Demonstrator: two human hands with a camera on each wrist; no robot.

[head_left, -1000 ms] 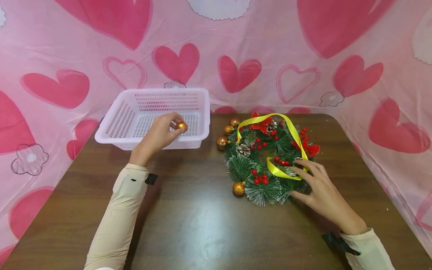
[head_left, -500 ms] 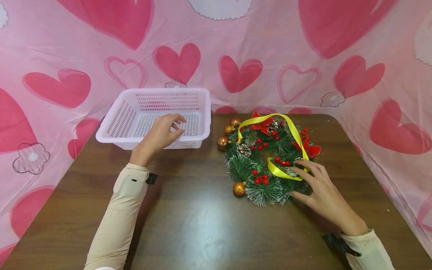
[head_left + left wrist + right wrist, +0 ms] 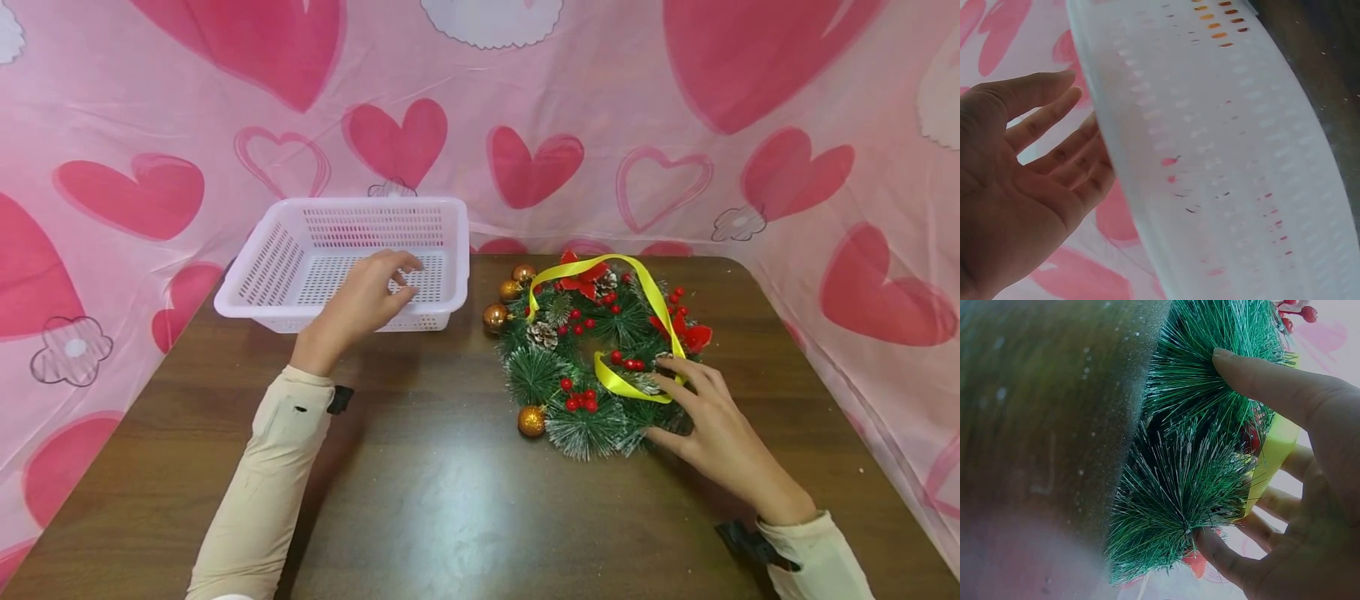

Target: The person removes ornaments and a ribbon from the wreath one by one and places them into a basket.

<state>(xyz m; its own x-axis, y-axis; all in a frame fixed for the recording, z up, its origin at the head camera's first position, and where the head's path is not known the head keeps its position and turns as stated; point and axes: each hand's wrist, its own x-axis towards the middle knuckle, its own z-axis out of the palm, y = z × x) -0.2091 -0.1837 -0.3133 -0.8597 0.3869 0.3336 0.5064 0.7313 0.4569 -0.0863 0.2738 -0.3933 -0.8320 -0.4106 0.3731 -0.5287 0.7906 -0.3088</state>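
Observation:
My left hand (image 3: 363, 296) hovers over the front rim of a white plastic basket (image 3: 341, 312), its fingers loosely bent around nothing. In the left wrist view, orange-gold color shows through slots of the basket wall (image 3: 1235, 125); the ball itself is hidden. A green Christmas wreath (image 3: 534, 375) lies flat to the right, with red berries, pinecones and red flowers. Across it loops a yellow ribbon (image 3: 651, 287). My right hand (image 3: 720, 429) rests on the wreath's right edge, fingers spread. From the right wrist view, thumb and fingertips (image 3: 1225, 359) touch the green needles.
Gold balls (image 3: 495, 317) hang along the wreath's left side, and one glittery ball (image 3: 532, 421) sits at its lower left. All stands on a brown wooden table (image 3: 420, 500). A pink heart-patterned cloth (image 3: 450, 75) hangs behind and at both sides.
A gold ball held in my left hand a second ago has been let go over the basket and is gone from the fingers. My right hand stays on the wreath.

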